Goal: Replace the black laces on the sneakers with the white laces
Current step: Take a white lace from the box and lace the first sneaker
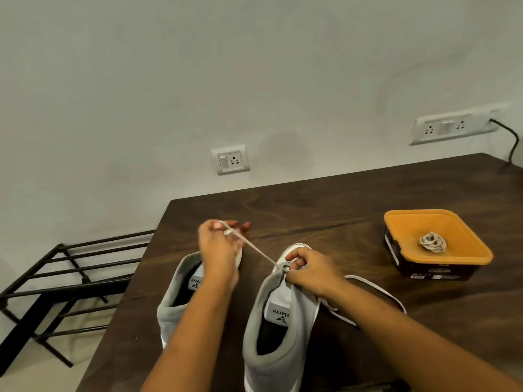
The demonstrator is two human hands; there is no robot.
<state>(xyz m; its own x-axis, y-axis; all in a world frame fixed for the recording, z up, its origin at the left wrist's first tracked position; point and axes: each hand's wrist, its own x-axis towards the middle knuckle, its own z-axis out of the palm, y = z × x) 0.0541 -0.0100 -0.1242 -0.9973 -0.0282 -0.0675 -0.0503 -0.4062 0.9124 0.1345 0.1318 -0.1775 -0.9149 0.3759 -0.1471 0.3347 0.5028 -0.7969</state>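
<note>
Two grey sneakers stand side by side on the dark wooden table (353,199), toes pointing away from me. My left hand (218,247) hovers above the left sneaker (175,304) and pinches a white lace (256,250), which runs taut down to the eyelets of the right sneaker (280,343). My right hand (310,271) grips the right sneaker's upper by the eyelets. The lace's other end (376,290) loops over the table to the right of that shoe. No black lace is visible.
An orange-lidded dark box (441,247) sits at the right with a coiled white lace (432,242) on its lid. A black metal rack (65,287) stands beside the table's left edge. Wall sockets (230,159) and a black cable (512,142) are behind.
</note>
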